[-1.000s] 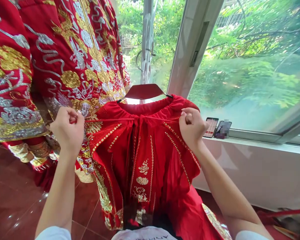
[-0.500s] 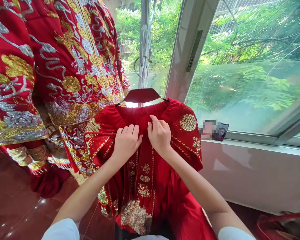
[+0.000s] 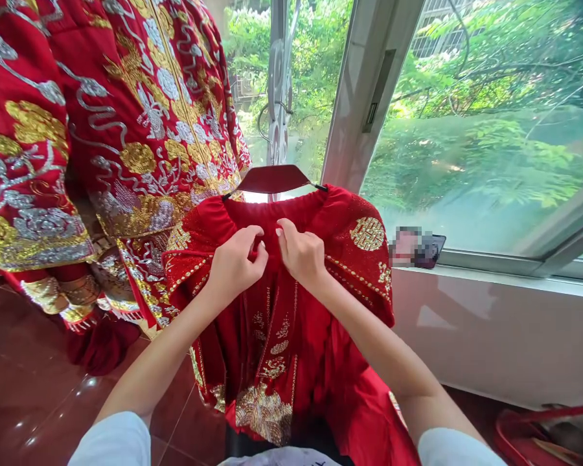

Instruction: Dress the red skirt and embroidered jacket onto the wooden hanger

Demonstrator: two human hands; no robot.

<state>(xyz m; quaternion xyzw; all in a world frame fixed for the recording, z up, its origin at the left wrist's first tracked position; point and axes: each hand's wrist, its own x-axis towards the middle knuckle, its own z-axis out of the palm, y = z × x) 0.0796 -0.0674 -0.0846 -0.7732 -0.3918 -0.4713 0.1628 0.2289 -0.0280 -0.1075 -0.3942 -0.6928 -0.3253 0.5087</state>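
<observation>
A red garment (image 3: 282, 310) with gold embroidery hangs before a bright window (image 3: 480, 149), its gathered top edge spread across a dark red hanger (image 3: 274, 178) whose metal hook points up. The garment's long axis runs from the hanger down toward the wearer of the camera, its beaded panels falling to the bottom of the view.

The left hand (image 3: 238, 259) is half curled at the gathers, a small gap showing between thumb and forefinger; the right hand (image 3: 301, 255), fingers bent and forefinger reaching toward the top edge, is close beside it, the two apart. Whether either hand pinches the cloth cannot be told.

At left is a red jacket (image 3: 150, 149) embroidered in gold and silver; at right, a phone (image 3: 432, 251), partly blurred, leans on the windowsill (image 3: 495, 277).
</observation>
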